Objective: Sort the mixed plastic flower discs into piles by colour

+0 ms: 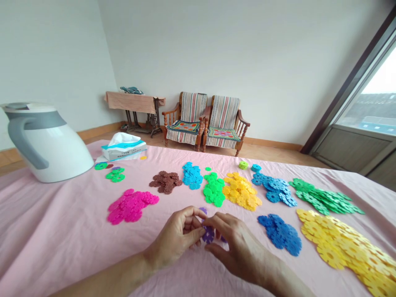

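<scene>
Close in front of me, my left hand (181, 231) pinches the left edge of a purple snowflake disc (208, 235) between thumb and fingers. My right hand (232, 241) curls round the same disc from the right, index finger at its top and thumb at its lower edge. More purple shows behind the hands, partly hidden by the fingers, so I cannot tell how many pieces lie there. Beyond the hands lie piles of light green discs (214, 189) and yellow discs (241, 190). To the left is a pile of magenta discs (131, 205); to the right, dark blue discs (281, 234).
Brown discs (166, 182), sky-blue discs (192, 175), blue discs (275, 189), green discs (324, 197) and large yellow discs (349, 247) lie on the pink tablecloth (77, 231). A white jug (58, 144) and a tissue box (124, 149) stand at left. Two wooden chairs (187, 123) stand beyond.
</scene>
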`<state>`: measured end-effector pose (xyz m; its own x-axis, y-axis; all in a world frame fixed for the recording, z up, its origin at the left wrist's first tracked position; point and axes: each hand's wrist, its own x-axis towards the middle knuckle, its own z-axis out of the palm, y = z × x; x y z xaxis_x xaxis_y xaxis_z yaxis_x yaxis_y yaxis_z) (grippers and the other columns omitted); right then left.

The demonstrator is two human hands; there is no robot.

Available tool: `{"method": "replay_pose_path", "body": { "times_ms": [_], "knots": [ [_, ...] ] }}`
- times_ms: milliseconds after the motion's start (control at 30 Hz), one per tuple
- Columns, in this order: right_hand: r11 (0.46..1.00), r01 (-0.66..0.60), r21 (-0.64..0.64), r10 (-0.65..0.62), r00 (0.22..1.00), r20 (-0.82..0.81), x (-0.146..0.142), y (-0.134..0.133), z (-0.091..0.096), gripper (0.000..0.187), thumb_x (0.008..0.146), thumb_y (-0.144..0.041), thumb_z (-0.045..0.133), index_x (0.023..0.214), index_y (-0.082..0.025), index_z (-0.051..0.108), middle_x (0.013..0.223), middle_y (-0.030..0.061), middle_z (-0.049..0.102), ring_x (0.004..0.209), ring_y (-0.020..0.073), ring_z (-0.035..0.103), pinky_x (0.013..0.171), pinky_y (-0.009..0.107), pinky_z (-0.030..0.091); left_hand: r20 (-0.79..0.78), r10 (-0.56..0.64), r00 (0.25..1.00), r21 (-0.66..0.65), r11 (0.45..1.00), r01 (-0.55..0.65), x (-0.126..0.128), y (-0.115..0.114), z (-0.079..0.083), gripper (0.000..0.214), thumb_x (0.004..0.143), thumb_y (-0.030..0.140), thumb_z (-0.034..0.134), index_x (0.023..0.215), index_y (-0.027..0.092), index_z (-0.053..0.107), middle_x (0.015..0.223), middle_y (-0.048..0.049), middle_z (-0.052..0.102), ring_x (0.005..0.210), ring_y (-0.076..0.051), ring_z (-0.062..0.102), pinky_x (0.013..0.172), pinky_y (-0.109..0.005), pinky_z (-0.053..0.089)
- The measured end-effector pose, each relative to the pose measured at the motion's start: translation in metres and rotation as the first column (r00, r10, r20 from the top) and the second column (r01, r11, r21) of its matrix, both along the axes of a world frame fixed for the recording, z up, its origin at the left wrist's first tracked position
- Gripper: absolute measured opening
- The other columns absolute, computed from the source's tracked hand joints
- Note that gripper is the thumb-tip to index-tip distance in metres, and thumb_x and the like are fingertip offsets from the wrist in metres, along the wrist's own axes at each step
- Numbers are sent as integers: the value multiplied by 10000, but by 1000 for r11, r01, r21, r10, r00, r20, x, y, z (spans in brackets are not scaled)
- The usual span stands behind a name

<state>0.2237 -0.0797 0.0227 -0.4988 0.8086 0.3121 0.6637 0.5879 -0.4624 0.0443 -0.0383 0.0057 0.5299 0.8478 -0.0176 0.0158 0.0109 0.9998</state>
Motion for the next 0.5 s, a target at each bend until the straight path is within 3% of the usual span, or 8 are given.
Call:
{"method": "replay_pose_path", "body": {
  "times_ms": [167,300,500],
  "knots": [
    [995,19,-103,-24,998,-51,4,1,8,286,802,-169,574,1082,-226,569,850,19,598,746,139,553,680,277,448,-21,12,1000,9,1000,-12,0,0,0,352,744,387,672,965,134,566,651,4,596,551,-97,536,520,-210,402],
    [970,60,-234,-85,992,-98,25,13,15,283,741,-117,607,997,-237,613,907,6,598,786,125,564,716,265,451,-27,91,995,78,993,-89,-3,8,-6,314,786,408,608,925,131,556,658,-5,603,540,-94,525,516,-214,408],
    [919,18,-394,-39,998,-44,51,26,15,301,683,-122,661,960,-238,635,949,-3,618,838,137,556,732,274,449,-9,154,988,102,983,-153,-10,21,-14,305,787,422,585,893,140,539,628,9,593,498,-83,506,483,-204,385]
  ]
}}
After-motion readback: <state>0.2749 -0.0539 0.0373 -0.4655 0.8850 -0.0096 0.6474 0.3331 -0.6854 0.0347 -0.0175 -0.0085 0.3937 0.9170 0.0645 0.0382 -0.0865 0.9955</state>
